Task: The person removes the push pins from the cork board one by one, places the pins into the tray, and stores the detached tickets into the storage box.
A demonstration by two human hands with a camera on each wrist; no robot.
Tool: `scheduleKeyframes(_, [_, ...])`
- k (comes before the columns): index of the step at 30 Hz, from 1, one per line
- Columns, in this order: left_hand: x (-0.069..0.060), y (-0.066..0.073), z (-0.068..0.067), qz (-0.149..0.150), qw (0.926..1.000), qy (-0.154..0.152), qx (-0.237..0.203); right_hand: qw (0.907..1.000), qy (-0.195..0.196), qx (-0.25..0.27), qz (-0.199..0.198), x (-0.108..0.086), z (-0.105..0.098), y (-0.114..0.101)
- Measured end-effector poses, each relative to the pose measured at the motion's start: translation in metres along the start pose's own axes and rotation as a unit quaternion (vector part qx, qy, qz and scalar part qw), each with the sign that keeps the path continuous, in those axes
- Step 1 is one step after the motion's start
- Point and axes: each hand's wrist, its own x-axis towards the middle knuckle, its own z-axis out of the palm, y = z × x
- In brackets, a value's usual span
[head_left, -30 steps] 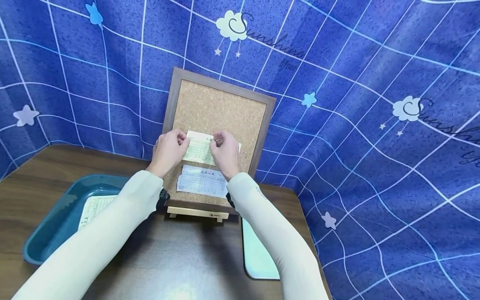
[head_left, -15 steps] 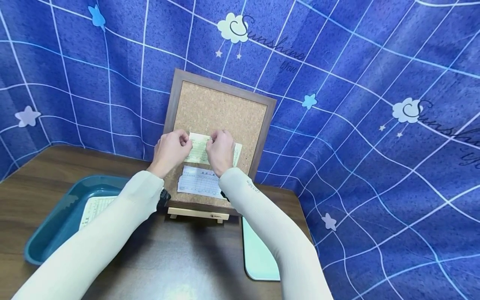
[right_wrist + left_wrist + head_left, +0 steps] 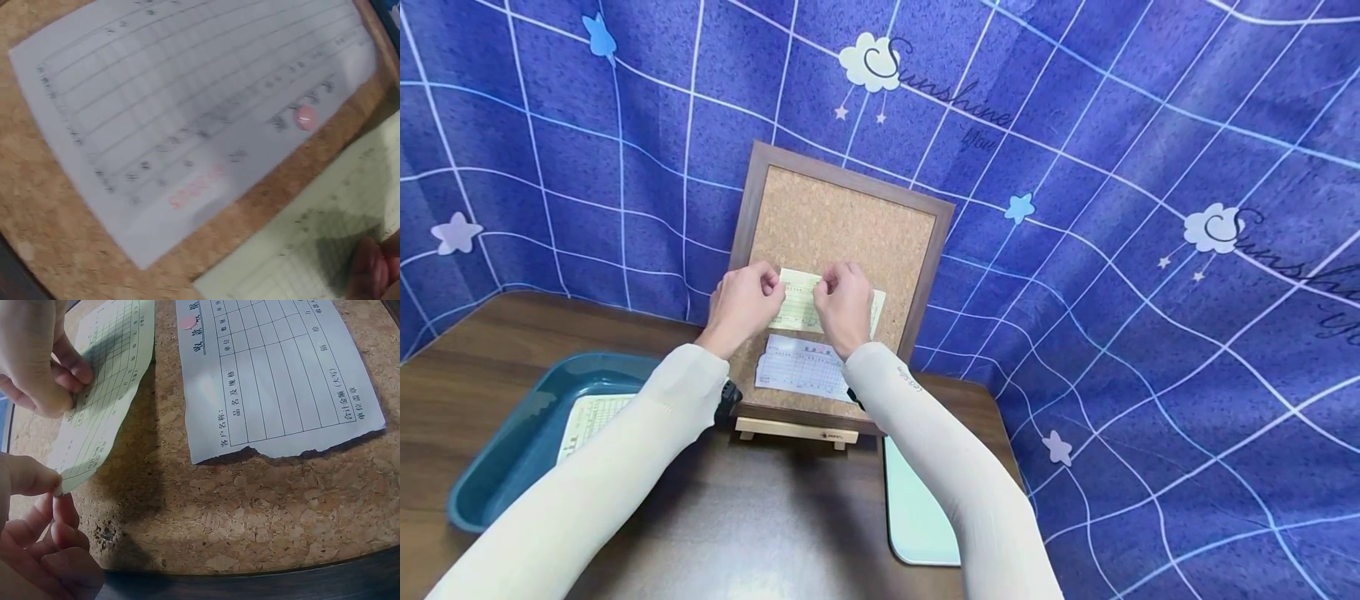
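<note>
Yellow-green printed slip lay against the lower middle of a wood-framed corkboard, just above a white receipt. The left hand pinched the slip's left end between thumb and finger; the left-wrist view showed the slip's near edge bowed out from the cork, with shadow beneath it. The right hand rested with bent fingers upon the slip's upper part, where a small reddish patch appeared by the fingertips in the right-wrist view; whether these fingers gripped anything could not be told. A round pink tack sat on the white receipt near its heading, and the receipt's left edge was ragged. The board stood on a low wooden easel upon a brown table. To the left, a dark teal tray held another printed form, partly covered by the left sleeve; to the right, a pale mint panel lay partly beneath the right sleeve. A blue star-patterned curtain hung behind.
</note>
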Motion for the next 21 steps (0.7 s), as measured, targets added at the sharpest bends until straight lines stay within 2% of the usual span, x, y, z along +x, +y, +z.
scheduleKeyframes(9, [-0.001, 0.002, -0.001, -0.004, 1.0, 0.005, 0.003, 0.998, 0.028, 0.031, -0.047, -0.007, -0.001, 0.011])
scheduleKeyframes(15, [-0.001, 0.001, -0.004, -0.01, 0.9998, 0.017, 0.0, 0.9956, 0.033, 0.041, -0.078, -0.012, -0.002, 0.014])
scheduleKeyframes(21, [0.001, -0.003, -0.01, -0.011, 0.9997, 0.023, 0.004, 0.9939, 0.036, 0.049, -0.092, -0.016, -0.005, 0.018])
